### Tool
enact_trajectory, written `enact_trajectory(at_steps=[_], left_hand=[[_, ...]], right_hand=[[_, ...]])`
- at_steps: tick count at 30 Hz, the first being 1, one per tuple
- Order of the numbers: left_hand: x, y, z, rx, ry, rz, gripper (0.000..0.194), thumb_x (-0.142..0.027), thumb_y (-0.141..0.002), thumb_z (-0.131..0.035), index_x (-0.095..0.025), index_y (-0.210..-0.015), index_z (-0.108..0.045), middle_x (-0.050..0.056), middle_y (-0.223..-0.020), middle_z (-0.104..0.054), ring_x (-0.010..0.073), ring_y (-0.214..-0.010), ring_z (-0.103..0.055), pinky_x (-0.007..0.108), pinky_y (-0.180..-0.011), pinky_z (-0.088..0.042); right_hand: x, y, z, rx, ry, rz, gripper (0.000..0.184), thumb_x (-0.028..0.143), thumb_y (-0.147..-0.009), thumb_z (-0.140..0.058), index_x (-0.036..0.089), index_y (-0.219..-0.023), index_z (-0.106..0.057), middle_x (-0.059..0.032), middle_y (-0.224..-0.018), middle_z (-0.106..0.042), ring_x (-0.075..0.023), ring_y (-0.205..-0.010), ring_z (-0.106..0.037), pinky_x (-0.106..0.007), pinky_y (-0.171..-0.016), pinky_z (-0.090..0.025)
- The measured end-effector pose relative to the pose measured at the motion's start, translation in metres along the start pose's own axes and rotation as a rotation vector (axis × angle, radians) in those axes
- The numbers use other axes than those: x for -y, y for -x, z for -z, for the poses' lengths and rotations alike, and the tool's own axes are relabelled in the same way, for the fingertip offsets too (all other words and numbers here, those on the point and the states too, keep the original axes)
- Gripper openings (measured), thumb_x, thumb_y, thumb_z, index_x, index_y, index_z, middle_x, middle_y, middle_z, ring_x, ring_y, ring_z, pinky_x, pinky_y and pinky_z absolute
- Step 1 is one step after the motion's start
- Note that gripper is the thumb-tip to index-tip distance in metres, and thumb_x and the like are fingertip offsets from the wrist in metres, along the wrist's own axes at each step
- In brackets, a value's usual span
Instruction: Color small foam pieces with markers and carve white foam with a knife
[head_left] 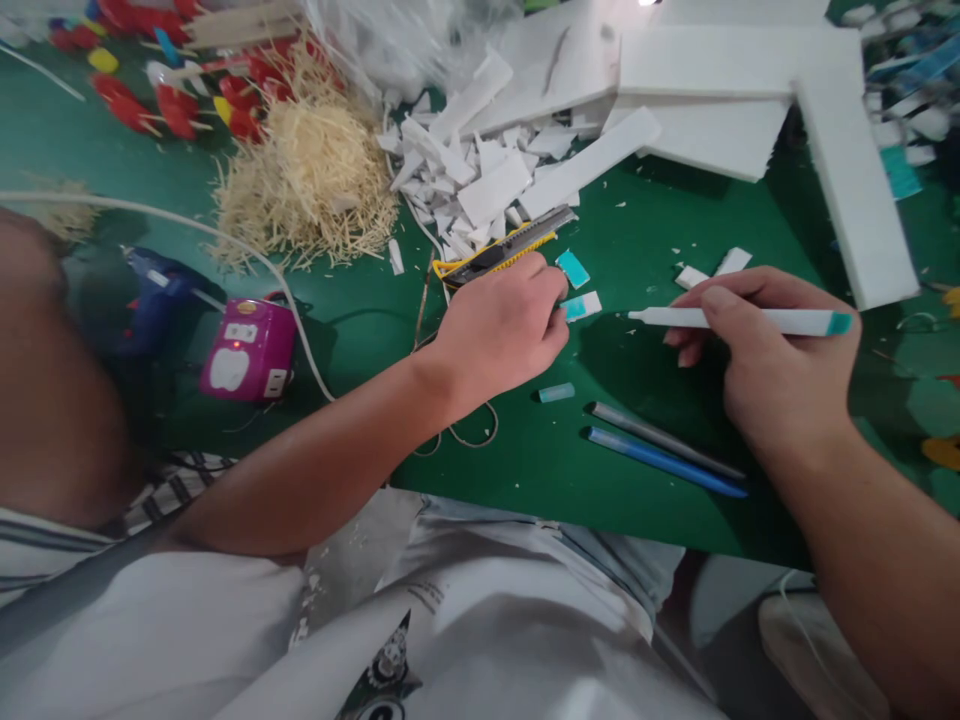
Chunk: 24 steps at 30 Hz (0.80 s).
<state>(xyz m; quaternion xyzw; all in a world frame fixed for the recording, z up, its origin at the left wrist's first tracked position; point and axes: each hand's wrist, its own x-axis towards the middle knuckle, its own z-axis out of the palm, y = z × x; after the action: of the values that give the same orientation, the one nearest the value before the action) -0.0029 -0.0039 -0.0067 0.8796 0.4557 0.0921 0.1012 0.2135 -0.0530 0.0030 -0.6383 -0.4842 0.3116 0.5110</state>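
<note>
The small white piece [591, 304], partly coloured teal, is over the green surface [525, 460], its left end pinched by your left grip [502, 325]. Your right grip [780, 370] pinches a white marker [806, 321], its tip towards the piece but apart from it. Just beyond lies a teal scrap [573, 268], beside the utility knife [510, 245]. Nearer you lie a teal cap [556, 393], grey pen [660, 437] and blue pen [660, 460]; farther off, white offcuts [495, 185]

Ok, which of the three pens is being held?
The white pen with the teal end, in the right hand; the grey pen and blue pen lie on the table.
</note>
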Motion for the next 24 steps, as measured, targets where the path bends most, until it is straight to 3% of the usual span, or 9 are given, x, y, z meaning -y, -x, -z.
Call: enact_trajectory(at_steps=[4, 9, 15, 24], left_hand=[[-0.0015, 0.0003, 0.0013, 0.017, 0.038, 0.019, 0.026, -0.018, -0.099, -0.058, -0.016, -0.121, -0.071, 0.013, -0.123, -0.074, 0.025, -0.103, -0.073, 0.035, -0.078, -0.056], [-0.0011, -0.0002, -0.0016, 0.033, 0.036, 0.031, 0.022, -0.023, -0.099, -0.066, -0.016, -0.118, -0.072, 0.013, -0.128, -0.071, 0.0258, -0.107, -0.072, 0.034, -0.079, -0.056], [0.0046, -0.0018, -0.0052, 0.055, 0.128, -0.104, 0.019, -0.022, -0.099, -0.065, -0.018, -0.115, -0.074, 0.008, -0.114, -0.069, 0.0213, -0.098, -0.07, 0.033, -0.081, -0.055], [0.0023, -0.0016, -0.007, 0.043, 0.114, -0.12, 0.018, -0.025, -0.1, -0.064, -0.018, -0.113, -0.074, 0.007, -0.112, -0.068, 0.0192, -0.089, -0.068, 0.031, -0.072, -0.048]], right_hand=[[0.0034, 0.0002, -0.0008, 0.021, 0.01, -0.027, 0.016, 0.015, -0.076, -0.069, 0.021, -0.063, -0.074, 0.0004, -0.055, -0.067, -0.0104, -0.042, -0.056, -0.026, -0.043, -0.043], [0.0045, -0.0001, -0.0024, 0.052, 0.04, -0.044, 0.016, 0.015, -0.077, -0.069, 0.022, -0.063, -0.074, 0.0007, -0.056, -0.068, -0.0097, -0.044, -0.057, -0.025, -0.044, -0.044], [0.001, 0.0009, 0.0005, 0.105, 0.054, -0.023, 0.011, 0.02, -0.078, -0.072, 0.023, -0.068, -0.076, 0.0007, -0.059, -0.07, -0.011, -0.046, -0.057, -0.027, -0.047, -0.046], [-0.0021, 0.0019, -0.0004, 0.17, 0.061, -0.015, 0.008, 0.026, -0.081, -0.075, 0.023, -0.074, -0.078, 0.0008, -0.063, -0.072, -0.0114, -0.048, -0.058, -0.028, -0.048, -0.047]])
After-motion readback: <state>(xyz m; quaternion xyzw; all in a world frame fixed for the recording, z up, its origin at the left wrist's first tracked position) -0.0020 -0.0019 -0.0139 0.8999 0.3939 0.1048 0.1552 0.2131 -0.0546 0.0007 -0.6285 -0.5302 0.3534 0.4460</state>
